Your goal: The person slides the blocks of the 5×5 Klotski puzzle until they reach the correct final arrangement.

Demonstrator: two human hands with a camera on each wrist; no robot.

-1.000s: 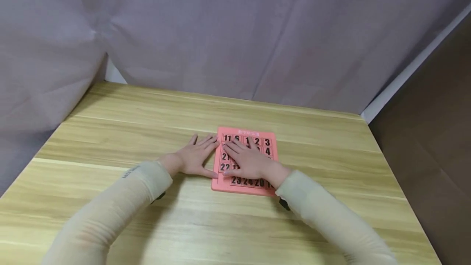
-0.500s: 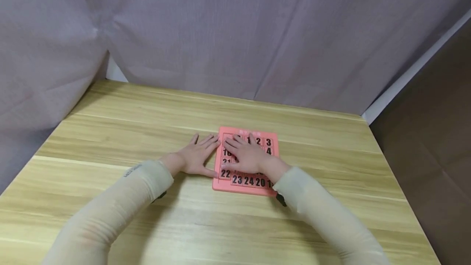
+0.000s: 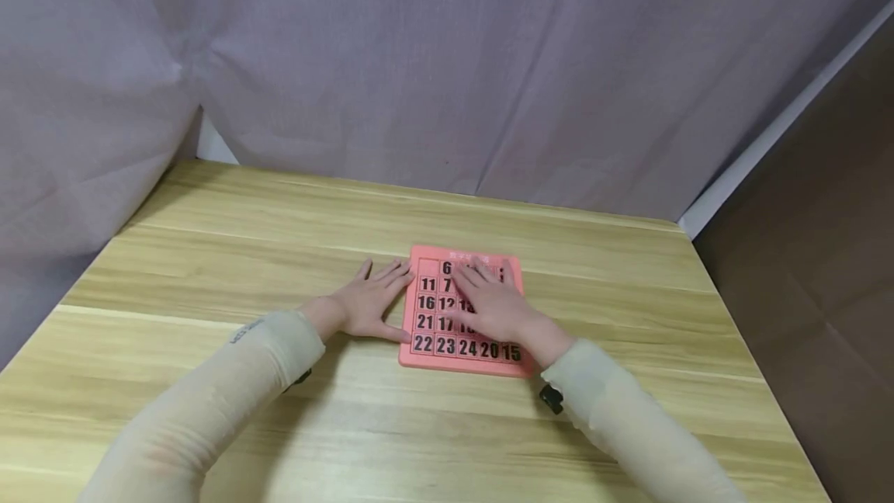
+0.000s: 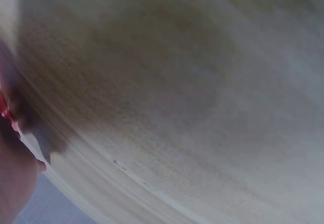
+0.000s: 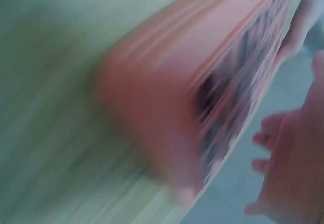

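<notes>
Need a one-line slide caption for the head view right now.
Right hand rests flat on the tiles of a pink number slide puzzle while the left hand lies against its left edge on a wooden table.

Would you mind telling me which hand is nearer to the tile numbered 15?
Right. The right hand lies on the tiles just above the tile numbered 15; the left hand rests beside the board's far edge.

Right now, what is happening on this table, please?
A person is working a pink sliding number puzzle that lies flat on a wooden table. The right hand rests on top of the tiles, fingers spread over the upper right part of the grid. The left hand lies flat on the table, touching the puzzle's left edge. The top left cell of the grid shows no tile, and the bottom row reads 22, 23, 24, 20, 15.
</notes>
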